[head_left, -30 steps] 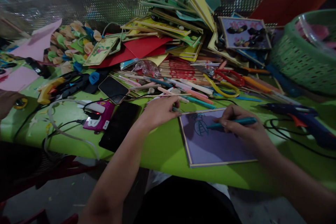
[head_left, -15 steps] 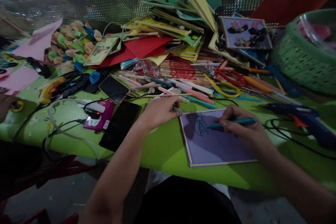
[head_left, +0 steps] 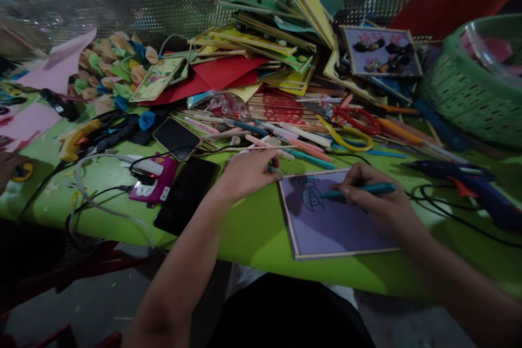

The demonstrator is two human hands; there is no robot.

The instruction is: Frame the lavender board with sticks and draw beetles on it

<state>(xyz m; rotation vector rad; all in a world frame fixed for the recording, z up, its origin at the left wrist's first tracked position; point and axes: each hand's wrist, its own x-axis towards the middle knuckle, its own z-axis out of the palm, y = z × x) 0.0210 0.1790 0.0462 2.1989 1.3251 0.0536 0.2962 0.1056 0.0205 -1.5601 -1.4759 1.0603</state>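
Observation:
A purple card with a pale wooden edge [head_left: 330, 228] lies on the green table [head_left: 253, 234] in front of me. My right hand [head_left: 375, 198] grips a teal pen [head_left: 365, 190], its tip touching a teal drawing [head_left: 309, 194] at the card's upper left. My left hand [head_left: 247, 173] rests curled on the table just left of the card's top corner, fingers closed on a small teal pen or cap [head_left: 274, 169].
Two dark phones [head_left: 185, 193] and a pink charger [head_left: 154, 184] with cables lie left. Pens, sticks, scissors [head_left: 350, 122], and piled cards [head_left: 265, 49] crowd the back. A blue glue gun [head_left: 468, 185] and green basket [head_left: 468, 98] stand right. Another person's hand [head_left: 8, 166] shows far left.
My right hand and pen shifted slightly left on the drawing. The other person's hand at far left drew back toward the frame edge.

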